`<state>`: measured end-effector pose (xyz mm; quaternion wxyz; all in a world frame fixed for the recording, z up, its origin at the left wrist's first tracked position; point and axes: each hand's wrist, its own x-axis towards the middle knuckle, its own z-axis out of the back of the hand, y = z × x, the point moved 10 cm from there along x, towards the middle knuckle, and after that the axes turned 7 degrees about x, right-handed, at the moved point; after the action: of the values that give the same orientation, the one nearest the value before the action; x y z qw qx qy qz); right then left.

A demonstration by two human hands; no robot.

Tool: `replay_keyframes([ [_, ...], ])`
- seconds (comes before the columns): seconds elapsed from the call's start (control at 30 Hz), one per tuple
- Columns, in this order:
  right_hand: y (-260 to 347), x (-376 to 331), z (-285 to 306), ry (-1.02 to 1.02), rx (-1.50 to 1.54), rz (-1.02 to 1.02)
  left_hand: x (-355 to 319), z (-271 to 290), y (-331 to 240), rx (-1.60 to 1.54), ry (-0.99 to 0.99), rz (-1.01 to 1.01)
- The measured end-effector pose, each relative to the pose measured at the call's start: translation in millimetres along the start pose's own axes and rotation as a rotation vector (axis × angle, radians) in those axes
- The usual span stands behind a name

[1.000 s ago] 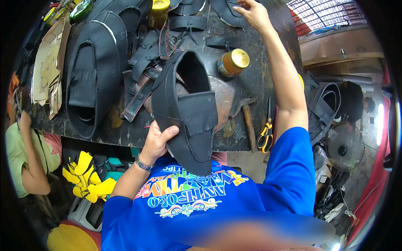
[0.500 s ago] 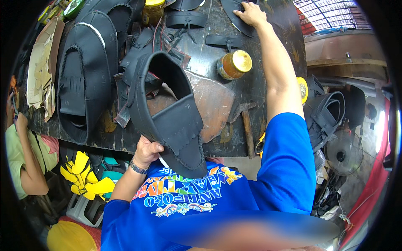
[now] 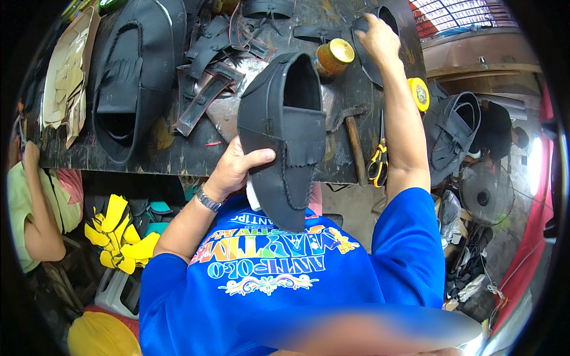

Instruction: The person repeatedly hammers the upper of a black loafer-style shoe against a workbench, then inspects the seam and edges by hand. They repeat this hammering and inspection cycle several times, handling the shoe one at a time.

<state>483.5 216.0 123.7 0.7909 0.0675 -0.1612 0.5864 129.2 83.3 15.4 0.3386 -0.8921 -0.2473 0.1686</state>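
A black shoe upper (image 3: pixel 304 127), with a stitched toe seam and a fringed flap, stands tilted toe-down in front of my chest. My left hand (image 3: pixel 240 166) grips it by the side, thumb across the outside. A white edge shows under its lower side. My right arm stretches to the far right of the table, where my right hand (image 3: pixel 381 41) is closed on the edge of a second black shoe piece (image 3: pixel 369 66); the fingertips are partly hidden. Between the two pieces sits a jar of amber stuff (image 3: pixel 333 57) with a yellow lid.
A hammer (image 3: pixel 357 151) and yellow-handled scissors (image 3: pixel 378 163) lie at the table's near right edge. Leather straps (image 3: pixel 205 98), large black uppers (image 3: pixel 122 77) and a cardboard tray (image 3: pixel 68 83) fill the left. A person (image 3: pixel 35 207) is at far left; a fan (image 3: pixel 485 193) stands right.
My right hand has come nearer, bringing the second black shoe piece with it. The upper in my left hand has moved right and turned more upright. The view has shifted slightly.
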Motion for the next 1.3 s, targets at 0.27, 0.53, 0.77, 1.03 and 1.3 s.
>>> replay_keyframes([
  [0.27,77,42,-106,0.661,0.444,0.271,1,-2,-11,-0.06,-0.129,-0.118],
  [0.53,78,36,1,0.325,0.698,0.231,6,-9,-10,-0.141,-0.105,-0.099],
  [0.77,106,-107,137,0.141,1.335,-0.011,4,-25,-26,-0.035,-0.079,-0.114],
  [1.03,162,-226,152,0.226,1.519,-0.04,-4,-44,-33,0.055,-0.023,-0.177],
  [1.3,166,-248,168,0.042,1.217,0.132,-13,-50,-34,0.119,-0.02,-0.259],
])
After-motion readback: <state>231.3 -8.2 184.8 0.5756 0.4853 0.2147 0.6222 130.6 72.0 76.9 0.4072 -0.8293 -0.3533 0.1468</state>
